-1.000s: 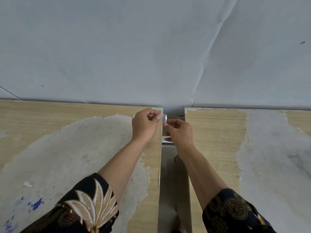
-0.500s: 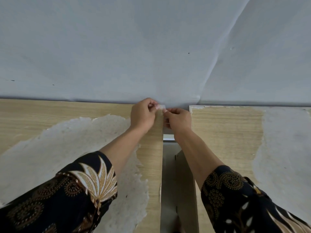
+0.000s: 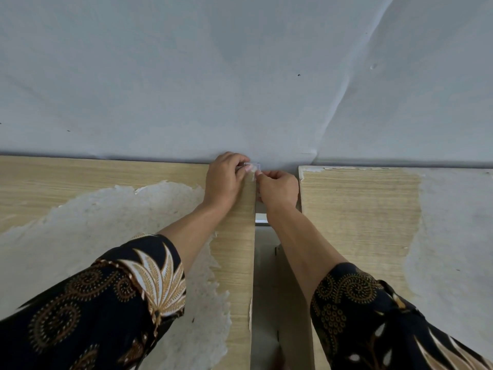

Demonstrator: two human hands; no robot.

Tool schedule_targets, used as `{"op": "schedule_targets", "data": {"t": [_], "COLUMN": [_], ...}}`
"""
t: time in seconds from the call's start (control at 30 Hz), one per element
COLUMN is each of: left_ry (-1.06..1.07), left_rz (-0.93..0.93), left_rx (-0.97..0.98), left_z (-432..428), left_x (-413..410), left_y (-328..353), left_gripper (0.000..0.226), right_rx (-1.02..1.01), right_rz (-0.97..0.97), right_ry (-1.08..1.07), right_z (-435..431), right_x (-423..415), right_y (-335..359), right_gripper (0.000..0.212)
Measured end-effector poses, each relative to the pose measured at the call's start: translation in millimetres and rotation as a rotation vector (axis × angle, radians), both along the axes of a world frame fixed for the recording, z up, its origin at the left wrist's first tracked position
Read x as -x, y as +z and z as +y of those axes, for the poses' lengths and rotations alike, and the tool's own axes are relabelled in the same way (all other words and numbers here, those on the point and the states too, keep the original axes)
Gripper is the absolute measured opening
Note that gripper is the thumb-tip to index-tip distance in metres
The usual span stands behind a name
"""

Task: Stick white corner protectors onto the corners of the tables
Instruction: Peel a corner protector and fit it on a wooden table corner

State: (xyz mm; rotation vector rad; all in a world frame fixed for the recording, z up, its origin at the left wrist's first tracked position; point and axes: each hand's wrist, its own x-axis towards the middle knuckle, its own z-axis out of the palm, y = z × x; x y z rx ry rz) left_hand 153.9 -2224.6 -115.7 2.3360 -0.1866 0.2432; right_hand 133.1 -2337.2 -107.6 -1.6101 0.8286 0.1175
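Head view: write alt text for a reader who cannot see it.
The left hand and right hand pinch a small corner protector at the far corner of the left table, beside the gap to the right table.

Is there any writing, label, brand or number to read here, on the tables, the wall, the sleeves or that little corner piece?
None: no word, number or sign shows anywhere.
The corner protector, pinched by the left hand and right hand, shows no marking.
The left table, right table and wall bear only patches and specks.
The sleeves carry patterns, not letters.
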Motion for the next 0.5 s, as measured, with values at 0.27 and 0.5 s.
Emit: {"op": "schedule_targets", "data": {"t": [0.27, 0.5], "left_ry": [0.045, 0.060], "left_rz": [-0.036, -0.041], "left_rx": [-0.019, -0.067], "left_z": [-0.5, 0.1], "left_x": [2.4, 2.9], "left_y": [-6.2, -8.9], "left_gripper": [0.017, 0.018], "right_rx": [0.086, 0.113], "right_rz": [0.014, 0.046], "right_ry": [0.011, 0.017], "right_z": [1.2, 2.0], "right_x": [-6.7, -7.7], "right_y": [-0.3, -1.9], "right_gripper": [0.013, 0.016]}}
